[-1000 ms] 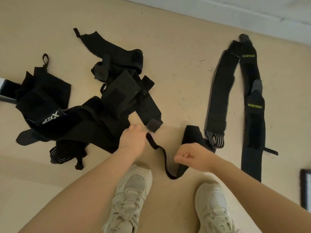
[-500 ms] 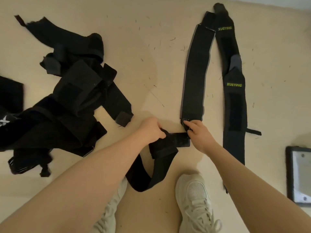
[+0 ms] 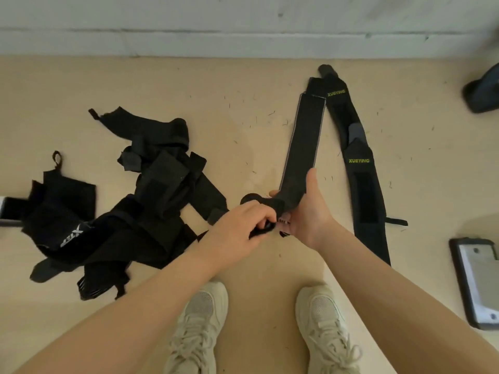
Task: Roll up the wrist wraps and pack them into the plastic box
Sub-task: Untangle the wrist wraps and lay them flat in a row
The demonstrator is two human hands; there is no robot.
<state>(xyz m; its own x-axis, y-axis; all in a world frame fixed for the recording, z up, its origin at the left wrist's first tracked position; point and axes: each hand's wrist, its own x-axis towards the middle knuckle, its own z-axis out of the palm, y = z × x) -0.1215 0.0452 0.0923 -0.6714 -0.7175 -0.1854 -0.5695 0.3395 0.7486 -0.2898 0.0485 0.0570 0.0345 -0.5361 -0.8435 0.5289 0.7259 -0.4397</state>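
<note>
A long black wrist wrap (image 3: 302, 141) with grey edges lies stretched on the beige floor, its near end lifted. My right hand (image 3: 307, 211) cups that near end, thumb up along the strip. My left hand (image 3: 243, 225) pinches the wrap's end and thumb loop just left of it. A second black wrap (image 3: 359, 163) with green XUEYING lettering lies flat to the right. A tangled heap of black wraps (image 3: 151, 201) sits at the left. Only the black-rimmed corner of a plastic box (image 3: 475, 282) shows at the right edge.
My two pale sneakers (image 3: 199, 327) stand just below my hands. A white baseboard (image 3: 243, 41) runs along the far side. A dark object (image 3: 483, 93) lies at the upper right. A black-and-white item (image 3: 8, 211) pokes in at the left edge.
Both hands have lifted the near end of the grey-edged wrap off the floor and closed on it. The loose black strap that lay near my feet is no longer on the floor.
</note>
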